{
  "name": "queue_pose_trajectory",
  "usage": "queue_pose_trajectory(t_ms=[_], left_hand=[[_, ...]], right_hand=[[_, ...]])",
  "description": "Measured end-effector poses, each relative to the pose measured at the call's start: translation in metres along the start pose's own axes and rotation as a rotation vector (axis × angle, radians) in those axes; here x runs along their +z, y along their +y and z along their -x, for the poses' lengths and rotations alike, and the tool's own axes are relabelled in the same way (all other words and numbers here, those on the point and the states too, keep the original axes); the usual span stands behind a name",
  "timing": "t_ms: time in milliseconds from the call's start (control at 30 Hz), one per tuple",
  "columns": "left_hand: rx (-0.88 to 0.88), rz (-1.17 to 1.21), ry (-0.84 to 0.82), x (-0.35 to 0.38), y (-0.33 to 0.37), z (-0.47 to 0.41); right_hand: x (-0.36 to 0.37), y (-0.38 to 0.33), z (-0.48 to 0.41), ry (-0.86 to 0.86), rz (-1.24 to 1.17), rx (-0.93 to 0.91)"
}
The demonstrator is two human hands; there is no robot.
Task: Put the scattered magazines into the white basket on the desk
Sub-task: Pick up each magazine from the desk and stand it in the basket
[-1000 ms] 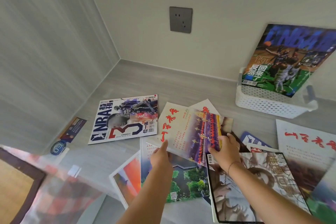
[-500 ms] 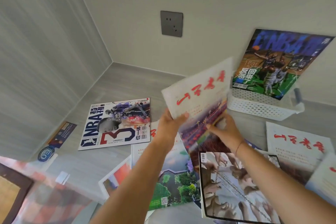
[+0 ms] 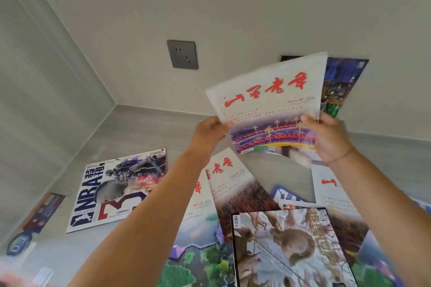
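In the head view, the white magazine (image 3: 268, 100) is lifted above the counter (image 3: 144, 133), with its cover toward me and the title on top. The left grip (image 3: 208, 133) pinches its left edge and the right grip (image 3: 326, 137) pinches its right edge. Both hold low, so the magazine rises above them. Its long axis goes upward and leans a little to the right. I cannot see the basket. I judge it is behind the white magazine, where a dark magazine (image 3: 342, 77) shows, so the right grip is nearer to it.

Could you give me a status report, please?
Left hand and right hand grip red-titled magazine, held up. Basket not in view. NBA magazine flat on desk.
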State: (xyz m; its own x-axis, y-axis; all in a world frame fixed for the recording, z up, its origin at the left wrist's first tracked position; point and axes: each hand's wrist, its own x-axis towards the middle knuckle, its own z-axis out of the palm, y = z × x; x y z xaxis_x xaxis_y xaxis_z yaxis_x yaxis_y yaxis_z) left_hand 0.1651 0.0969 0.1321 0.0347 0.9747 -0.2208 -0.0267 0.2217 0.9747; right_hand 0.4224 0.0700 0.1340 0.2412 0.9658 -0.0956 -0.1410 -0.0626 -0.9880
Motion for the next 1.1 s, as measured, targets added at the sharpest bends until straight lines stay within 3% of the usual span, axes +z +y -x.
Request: queue_pose_trajectory(t_ms=[167, 333, 533, 900, 1100], left_hand=[[0.052, -0.027, 0.014, 0.059, 0.014, -0.026], [0.179, -0.06, 0.06, 0.121, 0.044, -0.07], [0.098, -0.129, 0.11, 0.168, 0.026, -0.117], [-0.09, -0.145, 0.234, 0.192, -0.025, -0.161], [0.007, -0.242, 0.328, 0.203, -0.032, -0.163]], right_hand=[[-0.039, -0.026, -0.021, 0.105, -0.082, 0.007], [-0.076, -0.045, -0.064, 0.295, 0.374, -0.167], [-0.119, -0.028, -0.107, 0.436, 0.712, -0.152], [-0.143, 0.024, -0.142, 0.421, 0.699, 0.012], [-0.145, 0.028, -0.149, 0.433, 0.678, -0.017]])
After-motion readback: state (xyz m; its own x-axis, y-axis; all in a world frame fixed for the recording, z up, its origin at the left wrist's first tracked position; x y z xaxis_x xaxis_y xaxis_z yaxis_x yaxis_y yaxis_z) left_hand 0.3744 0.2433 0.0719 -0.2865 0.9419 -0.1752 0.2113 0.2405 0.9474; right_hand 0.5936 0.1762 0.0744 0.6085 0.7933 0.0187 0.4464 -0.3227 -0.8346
